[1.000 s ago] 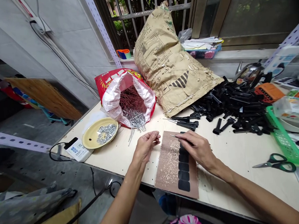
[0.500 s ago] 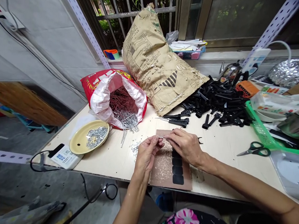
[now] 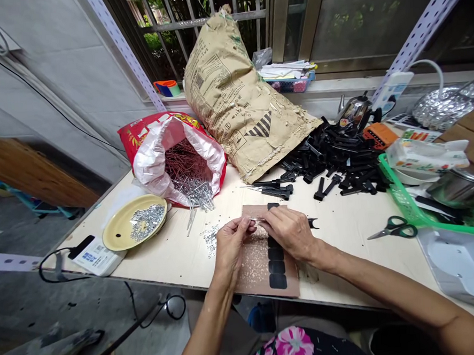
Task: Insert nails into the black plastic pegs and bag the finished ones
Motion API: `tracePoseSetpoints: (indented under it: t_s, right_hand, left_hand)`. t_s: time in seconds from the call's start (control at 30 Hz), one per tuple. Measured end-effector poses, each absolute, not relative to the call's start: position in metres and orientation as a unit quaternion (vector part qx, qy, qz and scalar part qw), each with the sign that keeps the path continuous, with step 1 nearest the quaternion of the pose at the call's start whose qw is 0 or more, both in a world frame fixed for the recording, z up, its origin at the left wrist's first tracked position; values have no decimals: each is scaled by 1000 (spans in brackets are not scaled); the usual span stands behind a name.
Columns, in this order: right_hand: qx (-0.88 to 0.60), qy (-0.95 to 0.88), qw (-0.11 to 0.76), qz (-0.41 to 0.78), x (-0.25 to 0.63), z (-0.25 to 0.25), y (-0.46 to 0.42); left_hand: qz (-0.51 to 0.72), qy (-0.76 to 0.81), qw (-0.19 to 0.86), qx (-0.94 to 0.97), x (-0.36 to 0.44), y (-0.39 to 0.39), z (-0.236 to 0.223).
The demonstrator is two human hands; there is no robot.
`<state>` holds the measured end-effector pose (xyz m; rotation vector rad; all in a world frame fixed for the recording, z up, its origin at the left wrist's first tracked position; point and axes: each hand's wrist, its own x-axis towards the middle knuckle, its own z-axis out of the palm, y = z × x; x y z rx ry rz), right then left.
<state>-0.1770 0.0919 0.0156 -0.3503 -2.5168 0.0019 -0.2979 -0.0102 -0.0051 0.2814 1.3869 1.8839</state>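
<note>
My left hand [image 3: 232, 245] is closed, thumb and forefinger pinched at one end of a thin metal rod [image 3: 256, 219]. My right hand [image 3: 291, 233] is closed round the rod's other side, its fingertips close to the left ones. A black forked plastic end [image 3: 312, 223] sticks out behind my right hand; whether it joins the rod is hidden. Anything small in the left fingertips is too tiny to make out. Both hands are above a brown board [image 3: 251, 281] with a column of black rounded patches [image 3: 277, 267] and pale specks.
Small metal bits lie on a yellow plate [image 3: 111, 228] and loose on the table [image 3: 190, 266]. A red-and-white bag [image 3: 151, 161] holds metal rods. Behind are a paper sack [image 3: 232, 92] and a heap of black plastic parts [image 3: 340, 160]. Scissors [image 3: 396, 227] and a green basket [image 3: 399, 205] are right.
The view has shifted slightly, so the scene sits a little further left. The hands stay together over the board, with only a slight change at the fingertips.
</note>
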Motion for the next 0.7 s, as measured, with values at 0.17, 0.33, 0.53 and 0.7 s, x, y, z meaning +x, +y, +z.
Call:
tracePoseSetpoints:
  t_s: [0.17, 0.33, 0.53, 0.7]
  right_hand:
    - [-150, -951, 267, 34, -176, 16, 93]
    - [-166, -954, 217, 123, -175, 14, 94]
    - [-151, -946, 211, 193, -176, 10, 96]
    - [-128, -941, 214, 227, -176, 4, 98]
  left_hand:
    - [729, 555, 382, 118, -298, -10, -7]
    - [716, 557, 401, 124, -299, -10, -5]
    - [702, 558, 426, 120, -303, -12, -5]
    - [697, 559, 432, 123, -303, -14, -5]
